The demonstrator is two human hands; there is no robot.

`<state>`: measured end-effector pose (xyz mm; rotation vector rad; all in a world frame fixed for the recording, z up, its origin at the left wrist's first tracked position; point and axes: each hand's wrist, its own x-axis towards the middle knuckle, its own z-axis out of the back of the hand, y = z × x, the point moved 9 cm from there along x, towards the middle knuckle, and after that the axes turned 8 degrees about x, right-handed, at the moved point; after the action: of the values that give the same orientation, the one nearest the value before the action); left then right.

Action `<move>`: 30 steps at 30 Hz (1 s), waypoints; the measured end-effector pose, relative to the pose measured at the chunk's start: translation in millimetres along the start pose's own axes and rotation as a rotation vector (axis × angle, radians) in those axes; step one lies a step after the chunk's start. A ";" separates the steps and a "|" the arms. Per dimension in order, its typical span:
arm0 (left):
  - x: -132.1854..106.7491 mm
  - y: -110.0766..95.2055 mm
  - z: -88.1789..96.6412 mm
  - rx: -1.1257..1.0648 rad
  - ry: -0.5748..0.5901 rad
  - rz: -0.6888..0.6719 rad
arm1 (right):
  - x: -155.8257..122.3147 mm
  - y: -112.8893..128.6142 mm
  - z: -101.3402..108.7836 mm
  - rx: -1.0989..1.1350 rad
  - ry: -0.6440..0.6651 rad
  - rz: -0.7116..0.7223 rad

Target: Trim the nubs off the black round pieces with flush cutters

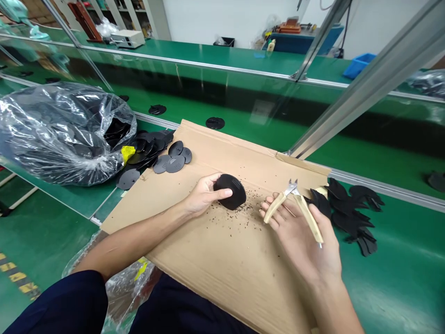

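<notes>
My left hand (205, 195) pinches a black disc-shaped plastic part (231, 192) at its left edge, thumb on top. The part is tilted above the cardboard (215, 260), over scattered black crumbs (248, 208). To the right, my right hand (302, 232) is palm up and holds side cutters (294, 199) with cream handles. Their handles are spread apart and the small metal jaws point away from me. A gap separates the cutters from the disc.
Left of the cardboard lie black oval discs (175, 163) and a large clear plastic bag (62, 134) of black parts. Curved black pieces (351, 215) are piled at the right. Behind runs a green conveyor belt (187, 104) with discs, and a slanted metal post (347, 97).
</notes>
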<state>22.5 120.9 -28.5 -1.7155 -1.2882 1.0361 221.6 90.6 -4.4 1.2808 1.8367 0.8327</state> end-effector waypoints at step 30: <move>-16.4 13.8 -26.1 -0.152 0.447 0.271 | -25.7 10.6 -44.2 -0.902 0.270 0.435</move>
<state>48.7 99.5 -27.8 -2.1326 -0.8822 0.6521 195.1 64.9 32.6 0.9773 1.0881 1.8701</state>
